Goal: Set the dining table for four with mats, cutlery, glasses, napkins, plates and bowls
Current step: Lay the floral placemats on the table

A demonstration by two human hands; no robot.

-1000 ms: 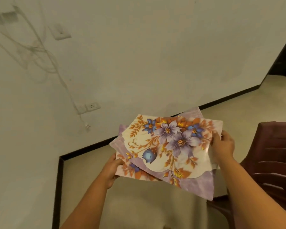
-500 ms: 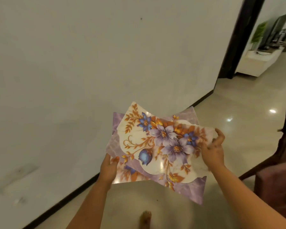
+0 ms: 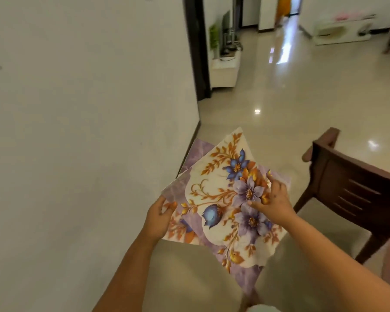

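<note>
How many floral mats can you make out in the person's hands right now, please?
2 at least: the top mat lies under the right hand; a second mat peeks out beneath it, gripped by the left hand. More may be hidden in the stack.

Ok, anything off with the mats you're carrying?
The floral mats are fanned out, not squared: the top one sits rotated over the lower ones, its corners sticking past them. Left hand grips the edge, right hand presses on top. No damage visible.

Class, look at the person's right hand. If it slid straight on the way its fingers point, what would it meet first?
The right hand lies on the top floral mat, fingers pointing left. It would probably cross the mat towards the left hand at the far edge; depth is uncertain.
</note>
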